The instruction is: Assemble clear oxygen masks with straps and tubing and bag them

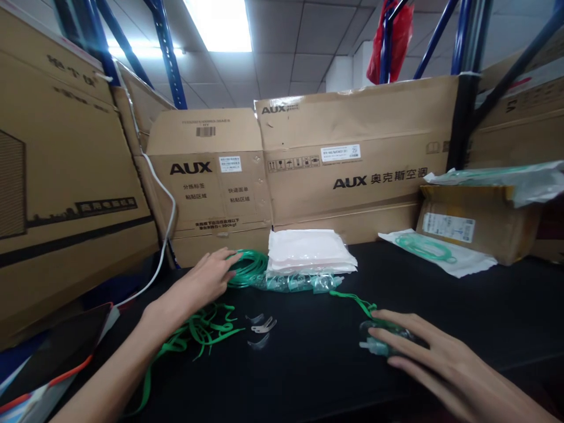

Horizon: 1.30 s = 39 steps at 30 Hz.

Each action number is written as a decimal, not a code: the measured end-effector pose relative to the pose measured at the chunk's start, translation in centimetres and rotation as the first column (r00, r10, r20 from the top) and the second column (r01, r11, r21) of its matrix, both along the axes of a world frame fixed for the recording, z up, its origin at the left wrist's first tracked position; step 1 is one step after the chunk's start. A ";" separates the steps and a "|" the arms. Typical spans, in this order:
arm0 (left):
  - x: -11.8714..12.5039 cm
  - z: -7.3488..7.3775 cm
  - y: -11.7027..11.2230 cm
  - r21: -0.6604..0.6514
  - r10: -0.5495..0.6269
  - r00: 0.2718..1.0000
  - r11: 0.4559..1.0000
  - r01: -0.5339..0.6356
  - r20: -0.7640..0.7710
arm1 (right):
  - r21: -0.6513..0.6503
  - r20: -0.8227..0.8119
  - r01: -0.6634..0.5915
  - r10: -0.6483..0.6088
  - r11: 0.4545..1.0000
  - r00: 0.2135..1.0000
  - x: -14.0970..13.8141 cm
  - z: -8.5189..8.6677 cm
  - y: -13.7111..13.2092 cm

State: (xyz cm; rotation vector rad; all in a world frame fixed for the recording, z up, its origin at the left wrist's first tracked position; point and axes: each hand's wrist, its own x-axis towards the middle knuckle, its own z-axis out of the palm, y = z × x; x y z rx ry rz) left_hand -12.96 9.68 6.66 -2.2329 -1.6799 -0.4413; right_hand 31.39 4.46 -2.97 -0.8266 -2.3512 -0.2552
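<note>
My left hand reaches forward over the black table and its fingers curl onto a coil of green tubing. Under my left forearm lie loose green straps. My right hand lies with fingers stretched over a clear green-tinted mask piece, which has a green strap trailing from it. Small clear metal-tipped clips rest between my hands. A stack of white plastic bags sits behind the coil, with several clear mask parts along its front.
Big AUX cardboard boxes wall the back and left. A bagged green tubing set and a brown carton sit at the right. A white cable hangs at the left, above a dark phone.
</note>
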 end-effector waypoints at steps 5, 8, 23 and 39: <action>8.6 -1.9 -5.5 0.051 -0.150 0.985 0.988 0.146 0.086 | -0.196 -0.148 -0.124 0.095 0.973 0.984 -2.7 0.0 -1.3; 13.4 -5.8 -8.0 0.053 -0.350 0.922 0.937 0.347 0.167 | -0.219 -0.216 -0.205 0.158 0.954 0.964 -3.6 0.0 -1.7; 16.0 -9.5 -9.2 0.090 -0.365 0.827 0.928 0.362 0.428 | -0.327 -0.448 -0.323 0.155 0.888 0.880 -3.5 -0.7 -1.8; 16.3 -10.7 -8.8 0.305 -0.534 0.777 0.841 0.447 0.335 | -0.358 -0.408 -0.257 0.097 0.898 0.908 -3.6 -2.0 -2.2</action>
